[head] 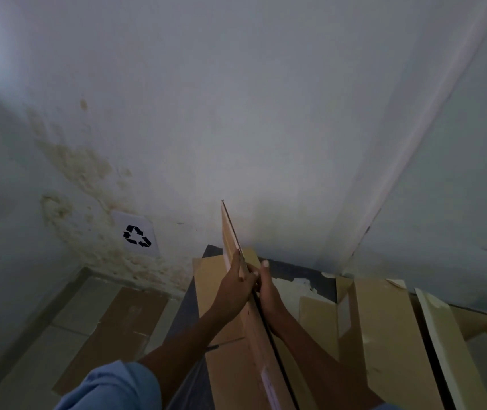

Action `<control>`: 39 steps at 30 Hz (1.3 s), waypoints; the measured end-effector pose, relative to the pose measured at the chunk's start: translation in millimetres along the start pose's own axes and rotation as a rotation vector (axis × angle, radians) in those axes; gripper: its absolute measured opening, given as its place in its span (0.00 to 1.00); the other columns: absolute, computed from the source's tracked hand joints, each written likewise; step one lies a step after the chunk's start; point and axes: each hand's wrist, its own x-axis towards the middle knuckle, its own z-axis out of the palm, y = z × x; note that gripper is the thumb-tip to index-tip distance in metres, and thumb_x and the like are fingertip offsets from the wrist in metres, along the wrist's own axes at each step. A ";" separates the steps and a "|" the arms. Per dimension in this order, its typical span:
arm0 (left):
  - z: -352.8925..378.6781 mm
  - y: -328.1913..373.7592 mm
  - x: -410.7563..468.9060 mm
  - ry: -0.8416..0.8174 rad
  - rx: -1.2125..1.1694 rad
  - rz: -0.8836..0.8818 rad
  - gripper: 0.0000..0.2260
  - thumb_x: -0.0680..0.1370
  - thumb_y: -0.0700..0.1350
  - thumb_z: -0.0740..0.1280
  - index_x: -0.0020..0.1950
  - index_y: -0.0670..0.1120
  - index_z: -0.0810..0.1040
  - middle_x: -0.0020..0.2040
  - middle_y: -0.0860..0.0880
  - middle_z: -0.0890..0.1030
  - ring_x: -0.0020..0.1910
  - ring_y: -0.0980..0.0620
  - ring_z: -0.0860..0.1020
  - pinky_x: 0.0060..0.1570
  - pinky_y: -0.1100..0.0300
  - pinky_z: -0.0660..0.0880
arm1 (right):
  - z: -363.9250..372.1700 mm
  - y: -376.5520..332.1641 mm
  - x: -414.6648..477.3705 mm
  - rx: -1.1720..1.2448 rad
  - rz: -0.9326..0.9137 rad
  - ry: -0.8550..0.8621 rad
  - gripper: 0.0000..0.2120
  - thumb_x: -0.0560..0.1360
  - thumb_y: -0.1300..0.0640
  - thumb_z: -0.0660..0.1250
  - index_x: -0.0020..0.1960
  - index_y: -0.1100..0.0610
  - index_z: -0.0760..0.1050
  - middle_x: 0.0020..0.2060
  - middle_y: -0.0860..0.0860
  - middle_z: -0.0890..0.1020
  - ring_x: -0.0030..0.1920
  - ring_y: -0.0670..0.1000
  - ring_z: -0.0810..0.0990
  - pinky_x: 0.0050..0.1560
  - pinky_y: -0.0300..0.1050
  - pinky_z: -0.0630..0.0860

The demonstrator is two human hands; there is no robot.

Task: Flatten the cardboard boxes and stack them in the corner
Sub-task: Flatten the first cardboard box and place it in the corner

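Left hand (237, 287) and right hand (267, 288) clasp an edge-on flattened cardboard box (254, 329) between them.

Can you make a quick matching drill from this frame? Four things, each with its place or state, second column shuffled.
Things:
1. flattened box
2. recycling sign
3. cardboard sheet
4. left hand

Places or states:
A. stuck on the stained wall, low down
B. lying flat on the floor tiles at left
C. held on edge between both hands, top end pointing up at the wall
D. pressed against the left face of the held cardboard

Pairs: 1-C, 2-A, 3-B, 4-D

The right hand presses the opposite face.
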 end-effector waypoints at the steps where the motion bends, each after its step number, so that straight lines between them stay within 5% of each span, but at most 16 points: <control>1: -0.1 1.1 1.0 -0.001 -0.006 0.005 0.30 0.84 0.41 0.61 0.81 0.51 0.51 0.46 0.49 0.81 0.43 0.51 0.83 0.42 0.57 0.83 | 0.4 1.1 -0.1 -0.004 -0.004 0.007 0.25 0.83 0.42 0.42 0.64 0.52 0.72 0.56 0.51 0.77 0.51 0.41 0.76 0.40 0.30 0.72; 4: -2.2 0.5 7.0 0.016 0.004 0.043 0.26 0.83 0.38 0.61 0.79 0.49 0.56 0.48 0.50 0.81 0.43 0.51 0.83 0.37 0.62 0.81 | -0.4 5.1 4.1 -0.017 -0.034 0.020 0.27 0.82 0.41 0.41 0.68 0.49 0.72 0.64 0.50 0.75 0.62 0.47 0.74 0.51 0.35 0.72; 7: -3.1 -2.0 11.6 0.059 0.031 0.088 0.25 0.83 0.39 0.61 0.79 0.49 0.60 0.53 0.49 0.81 0.47 0.53 0.82 0.43 0.62 0.79 | -0.4 6.4 3.6 -0.013 -0.083 0.015 0.25 0.82 0.40 0.42 0.68 0.44 0.71 0.68 0.46 0.72 0.67 0.44 0.69 0.67 0.46 0.66; 11: -4.3 6.4 13.8 0.044 0.012 0.169 0.23 0.83 0.35 0.59 0.77 0.48 0.64 0.61 0.50 0.79 0.55 0.58 0.79 0.49 0.71 0.77 | -6.4 1.9 2.5 -0.036 -0.204 0.111 0.18 0.84 0.47 0.46 0.62 0.44 0.74 0.58 0.40 0.79 0.57 0.35 0.76 0.55 0.31 0.71; 16: -17.7 33.9 21.7 -0.007 -0.065 0.241 0.22 0.83 0.34 0.56 0.75 0.49 0.66 0.64 0.54 0.76 0.58 0.67 0.76 0.52 0.73 0.76 | -17.3 1.8 5.7 -0.136 -0.388 0.365 0.18 0.81 0.40 0.51 0.65 0.42 0.72 0.61 0.39 0.75 0.64 0.41 0.71 0.66 0.44 0.65; 19: -34.0 40.1 26.3 -0.055 -0.183 0.237 0.21 0.82 0.34 0.57 0.73 0.50 0.69 0.65 0.51 0.78 0.62 0.56 0.78 0.59 0.62 0.78 | -16.2 -1.4 8.7 -0.260 -0.505 0.435 0.21 0.80 0.39 0.50 0.68 0.40 0.69 0.70 0.41 0.70 0.72 0.43 0.63 0.70 0.45 0.58; 23: -64.6 25.2 32.1 -0.032 -0.208 0.122 0.24 0.74 0.43 0.59 0.71 0.50 0.72 0.60 0.47 0.81 0.56 0.48 0.82 0.49 0.55 0.80 | -0.1 3.2 14.7 -0.409 -0.529 0.351 0.21 0.79 0.36 0.49 0.71 0.36 0.64 0.75 0.44 0.63 0.76 0.47 0.57 0.74 0.47 0.54; 26: -85.3 2.9 36.4 -0.027 -0.141 0.037 0.20 0.76 0.40 0.58 0.68 0.48 0.74 0.58 0.43 0.82 0.53 0.43 0.82 0.44 0.55 0.78 | 18.2 22.4 23.2 -0.673 -0.445 0.207 0.26 0.79 0.35 0.49 0.75 0.40 0.58 0.77 0.45 0.57 0.78 0.54 0.49 0.76 0.57 0.50; 33: -119.1 -60.0 33.1 0.084 0.081 -0.099 0.15 0.85 0.40 0.56 0.69 0.47 0.72 0.62 0.47 0.79 0.59 0.47 0.78 0.54 0.53 0.75 | 52.6 69.3 31.2 -0.808 -0.277 -0.063 0.28 0.82 0.44 0.54 0.79 0.49 0.51 0.79 0.50 0.50 0.78 0.54 0.43 0.76 0.53 0.41; 36: -131.2 -71.0 36.3 0.134 0.227 -0.105 0.21 0.80 0.32 0.56 0.72 0.44 0.69 0.62 0.45 0.77 0.58 0.46 0.76 0.53 0.56 0.71 | 60.7 83.4 34.5 -1.045 -0.201 0.007 0.39 0.74 0.29 0.39 0.79 0.47 0.46 0.79 0.50 0.45 0.78 0.56 0.40 0.73 0.65 0.40; 39: -140.4 -77.5 40.8 0.125 0.314 -0.111 0.22 0.78 0.30 0.57 0.72 0.43 0.68 0.60 0.43 0.78 0.57 0.41 0.77 0.49 0.57 0.70 | 62.0 101.5 40.8 -1.211 -0.185 -0.018 0.50 0.63 0.25 0.25 0.79 0.48 0.44 0.78 0.51 0.41 0.77 0.59 0.39 0.70 0.69 0.39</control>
